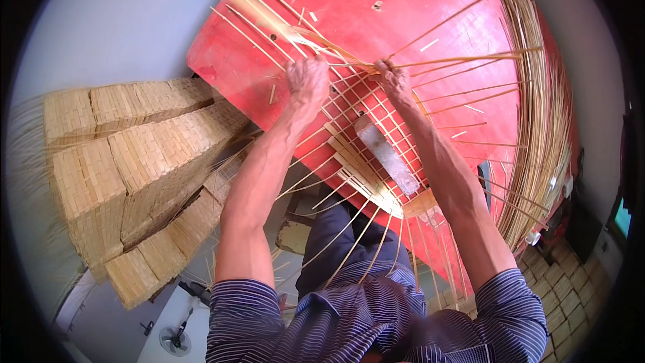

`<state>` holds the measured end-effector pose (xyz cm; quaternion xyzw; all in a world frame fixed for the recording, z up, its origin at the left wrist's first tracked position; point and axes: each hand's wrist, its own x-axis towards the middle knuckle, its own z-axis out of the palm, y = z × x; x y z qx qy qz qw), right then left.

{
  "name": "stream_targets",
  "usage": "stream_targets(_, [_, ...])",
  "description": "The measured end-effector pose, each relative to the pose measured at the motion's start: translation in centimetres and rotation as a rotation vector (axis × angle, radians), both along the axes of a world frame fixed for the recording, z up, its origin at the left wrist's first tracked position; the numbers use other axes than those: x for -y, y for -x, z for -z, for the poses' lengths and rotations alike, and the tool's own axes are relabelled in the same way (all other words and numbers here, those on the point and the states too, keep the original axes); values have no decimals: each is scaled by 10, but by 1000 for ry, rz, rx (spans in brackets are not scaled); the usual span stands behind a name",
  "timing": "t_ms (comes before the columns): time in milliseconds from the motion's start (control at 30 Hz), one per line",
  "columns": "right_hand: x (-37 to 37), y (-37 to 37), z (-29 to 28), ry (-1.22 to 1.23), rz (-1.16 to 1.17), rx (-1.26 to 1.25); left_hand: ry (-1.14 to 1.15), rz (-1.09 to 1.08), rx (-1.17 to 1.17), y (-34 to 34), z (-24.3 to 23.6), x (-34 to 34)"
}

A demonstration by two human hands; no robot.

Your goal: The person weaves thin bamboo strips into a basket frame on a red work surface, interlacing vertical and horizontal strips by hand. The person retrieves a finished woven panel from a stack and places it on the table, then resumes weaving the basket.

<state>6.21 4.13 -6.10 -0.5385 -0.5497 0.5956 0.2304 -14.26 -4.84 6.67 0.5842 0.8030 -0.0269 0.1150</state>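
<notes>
A half-woven bamboo basket [339,154] with an open grid bottom lies on the red table. Loose strips fan out from its edges on all sides. At its far edge my left hand [309,79] is closed round bamboo strips, several of which stick out past it to the upper left. My right hand [394,79], a short way to the right, pinches a bamboo strip near the grid's far corner. A strip runs between the two hands. On the grid rests a long grey block [388,156]. My fingertips are partly hidden.
A thick bundle of thin bamboo strips [537,114] lies along the right side of the red table [430,0]. Stacked woven bamboo baskets [161,154] stand at the left. Small bamboo scraps dot the tabletop. A fan [175,340] shows at lower left.
</notes>
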Motion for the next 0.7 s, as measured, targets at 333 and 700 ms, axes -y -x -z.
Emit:
stream_targets(333, [13,7,-39,-18,27,-84,78,-8,160,-51,10,42])
stream_targets(700, [20,1,-33,-111,-59,-35,-318,-884,1550,-16,62,-32])
